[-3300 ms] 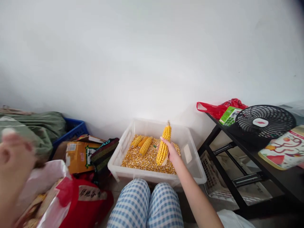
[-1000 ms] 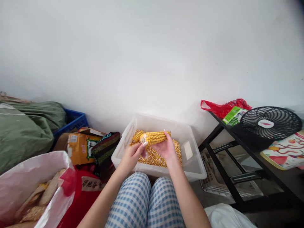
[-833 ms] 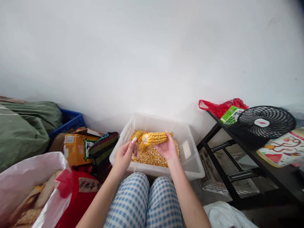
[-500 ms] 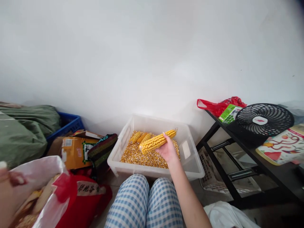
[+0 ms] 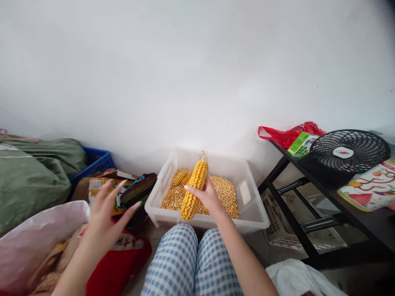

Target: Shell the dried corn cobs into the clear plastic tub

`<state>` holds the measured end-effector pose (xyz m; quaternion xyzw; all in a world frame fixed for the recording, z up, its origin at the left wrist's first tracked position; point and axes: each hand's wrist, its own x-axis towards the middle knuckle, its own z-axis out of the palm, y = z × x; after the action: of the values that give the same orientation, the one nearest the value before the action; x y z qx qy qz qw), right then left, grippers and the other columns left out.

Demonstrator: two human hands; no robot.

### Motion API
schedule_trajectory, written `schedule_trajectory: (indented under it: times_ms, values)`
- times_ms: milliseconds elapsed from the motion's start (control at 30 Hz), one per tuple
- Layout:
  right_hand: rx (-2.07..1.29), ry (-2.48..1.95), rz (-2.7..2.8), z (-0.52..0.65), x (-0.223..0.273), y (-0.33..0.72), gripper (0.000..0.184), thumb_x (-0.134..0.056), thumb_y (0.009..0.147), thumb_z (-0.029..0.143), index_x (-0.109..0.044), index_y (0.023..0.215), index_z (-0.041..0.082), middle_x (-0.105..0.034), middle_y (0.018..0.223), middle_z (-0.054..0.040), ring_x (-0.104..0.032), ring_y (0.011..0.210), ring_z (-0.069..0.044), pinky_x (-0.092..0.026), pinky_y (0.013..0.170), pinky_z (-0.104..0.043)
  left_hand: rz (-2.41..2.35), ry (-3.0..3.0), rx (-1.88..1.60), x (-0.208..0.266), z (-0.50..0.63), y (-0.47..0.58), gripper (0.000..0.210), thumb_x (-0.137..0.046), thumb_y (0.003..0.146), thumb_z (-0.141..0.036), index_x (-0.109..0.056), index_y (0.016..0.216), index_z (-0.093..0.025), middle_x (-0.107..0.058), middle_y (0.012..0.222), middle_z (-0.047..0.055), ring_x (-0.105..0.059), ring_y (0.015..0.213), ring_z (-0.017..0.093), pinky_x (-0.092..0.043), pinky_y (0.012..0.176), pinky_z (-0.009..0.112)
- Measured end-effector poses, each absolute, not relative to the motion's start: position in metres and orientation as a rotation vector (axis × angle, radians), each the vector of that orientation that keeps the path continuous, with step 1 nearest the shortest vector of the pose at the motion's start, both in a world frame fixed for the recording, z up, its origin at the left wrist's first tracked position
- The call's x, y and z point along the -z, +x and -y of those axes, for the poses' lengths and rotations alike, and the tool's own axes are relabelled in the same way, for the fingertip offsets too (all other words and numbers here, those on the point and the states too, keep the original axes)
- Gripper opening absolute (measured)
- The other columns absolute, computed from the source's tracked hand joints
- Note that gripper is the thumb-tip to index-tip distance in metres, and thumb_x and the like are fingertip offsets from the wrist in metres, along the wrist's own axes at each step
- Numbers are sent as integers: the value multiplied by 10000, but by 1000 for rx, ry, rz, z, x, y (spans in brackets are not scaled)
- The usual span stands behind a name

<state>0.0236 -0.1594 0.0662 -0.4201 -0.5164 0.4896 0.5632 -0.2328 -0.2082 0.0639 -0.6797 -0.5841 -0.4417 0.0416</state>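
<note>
My right hand (image 5: 208,197) is wrapped round a yellow corn cob (image 5: 195,187), thumb across its near face. The cob tilts with its pale stem end up and away from me, above a translucent plastic bin (image 5: 256,209). Loose corn kernels (image 5: 226,195) cover the bin's floor, and other cobs (image 5: 180,177) lie on them at the left, partly hidden by the held one. Over the red and white sack (image 5: 108,267), my left hand (image 5: 106,222) hangs with its fingers spread and nothing in it. Inside the sack are husk-like pale pieces (image 5: 52,265).
At right, a black rack (image 5: 345,242) carries a round black fan (image 5: 348,152), a red plastic bag (image 5: 286,135) and a patterned packet (image 5: 370,185). On the left are a green cloth (image 5: 37,176), a blue crate (image 5: 98,162) and a dark mesh bag (image 5: 140,191). A white wall (image 5: 197,74) rises behind the bin.
My left hand has come in from the far left edge toward the middle, fingers spread. The held corn cob has turned from nearly level to steeply upright and shifted slightly left.
</note>
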Motion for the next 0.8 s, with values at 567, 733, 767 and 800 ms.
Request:
schedule_trajectory:
  times_ms: [567, 733, 767, 800]
  values:
    - [-95, -1414, 1833, 177, -75, 21, 527, -668, 664, 349, -519, 1160, 248, -532, 944, -92, -477, 915, -271, -402, 803, -404, 1286, -2533, 1760, -109, 144, -120, 239, -416, 839, -274, -637, 776, -211, -672, 934, 24, -553, 1030, 185, -124, 1077, 456]
    - [-67, -1419, 1856, 176, -68, 24, 549, -655, 684, 353, -496, 1201, 260, -506, 952, -92, -462, 943, -275, -401, 823, -419, 1552, -2382, 2594, -116, 141, -123, 315, -469, 799, -391, -488, 564, -181, -655, 662, 37, -625, 818, 193, -400, 920, 366]
    - [-77, -1410, 1842, 175, -67, 26, 544, -654, 687, 358, -497, 1200, 266, -508, 951, -90, -465, 942, -272, -399, 828, -417, 1574, -2334, 2704, -118, 139, -130, 327, -471, 795, -405, -469, 558, -180, -634, 607, 33, -628, 769, 191, -436, 868, 356]
    - [-95, -1396, 1821, 175, -66, 28, 540, -657, 684, 363, -502, 1194, 273, -513, 952, -87, -468, 941, -270, -396, 835, -416, 1596, -2286, 2768, -118, 137, -141, 334, -469, 796, -414, -463, 560, -178, -605, 548, 23, -626, 716, 183, -456, 831, 351]
